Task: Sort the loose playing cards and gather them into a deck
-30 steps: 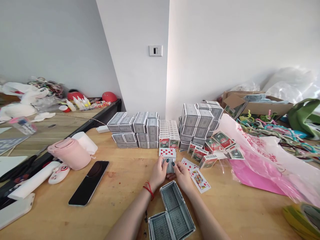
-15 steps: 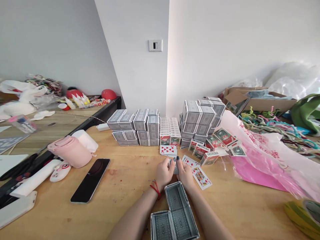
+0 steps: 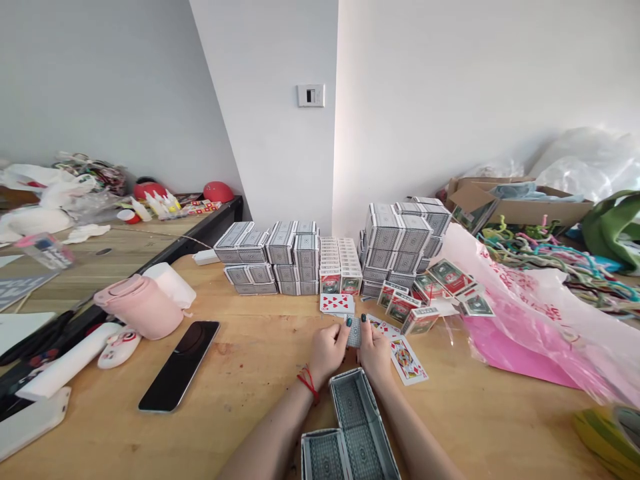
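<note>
Between my two hands is a playing card (image 3: pixel 355 332), its grey patterned back facing me. My left hand (image 3: pixel 327 348), with a red string at the wrist, pinches its left side, thumb on top. On the right side my right hand (image 3: pixel 375 350) grips it the same way. Whether it is one card or several, I cannot tell. Below, between my forearms, stands an L-shaped open tray made of cards (image 3: pixel 357 417). Face-up cards (image 3: pixel 409 360) lie beside my right hand, and a heart card (image 3: pixel 337 304) lies just beyond my hands.
Stacked card-built blocks (image 3: pixel 293 250) stand at the back left, taller ones (image 3: pixel 400 233) at the back right. Small card boxes (image 3: pixel 403 305) sit between my hands and a pink plastic bag (image 3: pixel 520 300). Leftward are a phone (image 3: pixel 180 367) and a pink cup (image 3: pixel 143 307); tape (image 3: pixel 607 433) lies right.
Both hands have shifted slightly to the right with the card, and more of its patterned back shows between the thumbs. The view has tilted up a little.
</note>
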The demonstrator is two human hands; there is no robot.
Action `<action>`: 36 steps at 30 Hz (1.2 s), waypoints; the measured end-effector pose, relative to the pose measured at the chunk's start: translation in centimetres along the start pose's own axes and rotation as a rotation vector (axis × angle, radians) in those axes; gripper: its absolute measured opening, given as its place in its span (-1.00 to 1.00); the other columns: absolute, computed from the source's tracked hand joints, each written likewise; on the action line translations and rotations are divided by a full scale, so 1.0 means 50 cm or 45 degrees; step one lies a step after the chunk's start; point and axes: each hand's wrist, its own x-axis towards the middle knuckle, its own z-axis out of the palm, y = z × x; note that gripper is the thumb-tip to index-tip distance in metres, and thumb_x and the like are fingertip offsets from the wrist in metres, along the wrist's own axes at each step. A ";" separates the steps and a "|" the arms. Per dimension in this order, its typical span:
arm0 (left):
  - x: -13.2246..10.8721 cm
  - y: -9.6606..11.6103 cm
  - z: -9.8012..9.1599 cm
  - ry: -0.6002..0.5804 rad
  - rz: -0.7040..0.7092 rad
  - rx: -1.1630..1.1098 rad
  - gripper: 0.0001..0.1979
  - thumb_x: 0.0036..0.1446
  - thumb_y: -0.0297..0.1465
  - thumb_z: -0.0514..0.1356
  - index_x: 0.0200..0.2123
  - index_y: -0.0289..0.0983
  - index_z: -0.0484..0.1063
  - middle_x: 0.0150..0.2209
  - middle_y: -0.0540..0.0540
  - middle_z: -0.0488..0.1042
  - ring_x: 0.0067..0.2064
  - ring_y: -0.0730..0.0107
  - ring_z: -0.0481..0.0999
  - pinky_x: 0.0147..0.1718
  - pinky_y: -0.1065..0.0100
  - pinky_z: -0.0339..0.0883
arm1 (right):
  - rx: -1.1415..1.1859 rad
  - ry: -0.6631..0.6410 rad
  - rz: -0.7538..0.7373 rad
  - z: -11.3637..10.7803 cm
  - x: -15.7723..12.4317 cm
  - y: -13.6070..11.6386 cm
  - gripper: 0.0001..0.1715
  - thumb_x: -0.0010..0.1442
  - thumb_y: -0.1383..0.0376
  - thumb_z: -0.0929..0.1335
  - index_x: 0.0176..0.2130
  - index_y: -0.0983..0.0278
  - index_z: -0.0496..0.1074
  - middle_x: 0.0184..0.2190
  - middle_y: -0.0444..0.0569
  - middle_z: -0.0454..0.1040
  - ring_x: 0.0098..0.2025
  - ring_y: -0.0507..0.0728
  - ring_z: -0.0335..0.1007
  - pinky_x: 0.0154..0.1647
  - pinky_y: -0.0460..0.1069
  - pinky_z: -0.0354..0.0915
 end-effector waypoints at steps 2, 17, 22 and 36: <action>0.002 -0.002 -0.001 -0.005 0.012 0.034 -0.58 0.09 -0.18 -0.10 -0.69 -0.30 0.13 -0.73 0.04 0.19 -0.63 0.57 0.16 -0.63 0.49 -0.08 | -0.023 -0.055 0.012 -0.002 0.000 -0.001 -0.45 0.07 -0.09 0.08 -0.67 0.23 0.16 -0.86 -0.16 0.15 -0.76 0.05 0.09 -0.69 -0.09 -0.02; 0.034 -0.043 -0.053 0.311 -0.238 0.340 -0.57 -0.03 -0.24 0.00 -0.78 -0.28 -0.10 -0.78 0.09 -0.06 -0.68 0.58 -0.03 -0.64 0.41 -0.26 | -0.826 0.113 -0.737 0.001 0.022 0.044 -0.56 0.01 0.36 0.17 -0.06 0.29 0.22 -0.03 0.12 0.25 0.05 0.24 0.05 -0.01 0.19 0.02; 0.038 -0.044 -0.062 0.481 -0.256 0.374 -0.68 -0.08 -0.35 0.03 -0.71 -0.27 -0.06 -0.72 0.10 0.02 -0.63 0.56 0.06 -0.61 0.46 -0.14 | -0.670 0.201 -0.759 -0.007 0.024 0.036 -0.55 0.03 0.37 0.13 -0.03 0.29 0.17 -0.06 0.10 0.26 0.02 0.19 0.10 -0.01 0.15 0.05; 0.009 0.021 -0.064 -0.177 0.448 0.393 -0.74 -0.11 -0.46 0.08 -0.25 -0.23 0.30 -0.25 -0.10 0.34 -0.13 0.23 0.24 -0.12 0.20 0.11 | -0.878 0.188 -0.676 -0.004 0.032 0.059 -0.38 -0.01 0.17 0.25 0.02 0.34 0.10 -0.05 0.18 0.23 0.00 0.30 0.07 -0.07 0.17 0.05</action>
